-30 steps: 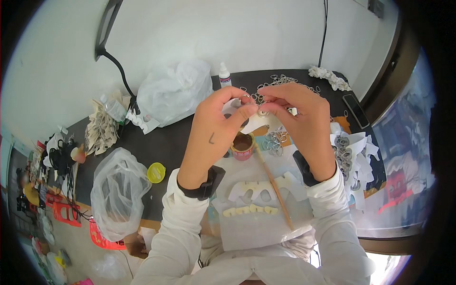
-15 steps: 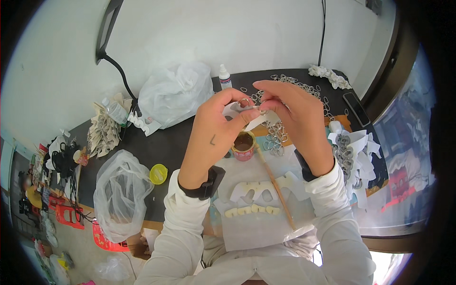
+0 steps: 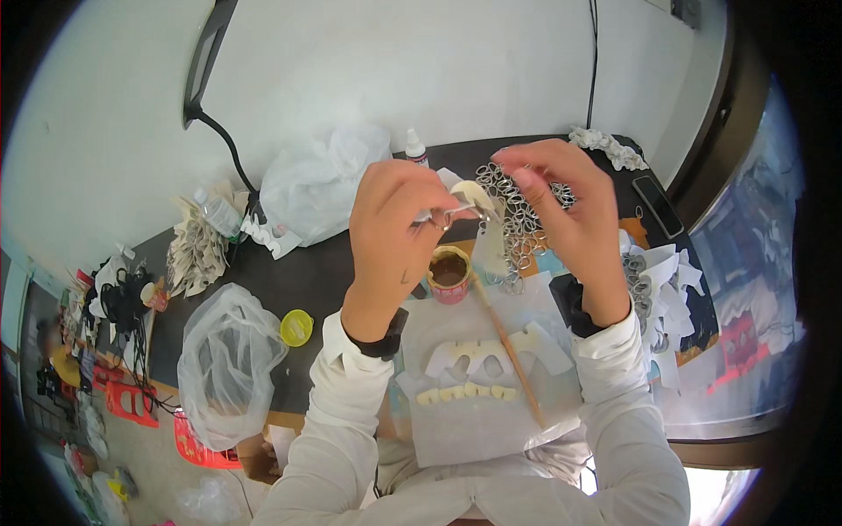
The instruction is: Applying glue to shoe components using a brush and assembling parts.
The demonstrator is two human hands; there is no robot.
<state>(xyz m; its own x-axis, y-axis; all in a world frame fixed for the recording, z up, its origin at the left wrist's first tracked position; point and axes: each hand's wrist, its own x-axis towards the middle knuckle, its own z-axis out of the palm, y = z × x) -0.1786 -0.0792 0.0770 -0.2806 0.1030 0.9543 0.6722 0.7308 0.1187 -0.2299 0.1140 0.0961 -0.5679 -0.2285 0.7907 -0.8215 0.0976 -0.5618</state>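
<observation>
Behind your dark worktop [image 3: 329, 259], a pale wall [image 3: 421, 70] fills the upper part of the frame. Your white strip [image 3: 492, 244] is located just above the frame centre, in your left hand [image 3: 395, 228], which pinches it between thumb and fingers. Your right hand [image 3: 574, 197] is right of it, thumb and forefinger parted in front of the metal rings [image 3: 524, 216]; whether a ring sits between them, you cannot tell. Below your hands stands a pink pot [image 3: 450, 287] with brown contents. Beside it, a wooden stick [image 3: 507, 344] slants toward the lower right, across a cut-out sheet [image 3: 475, 351]. Further left are a yellow cup [image 3: 296, 328] and a plastic bag [image 3: 230, 368]; a phone [image 3: 658, 206] lies upper right.
</observation>
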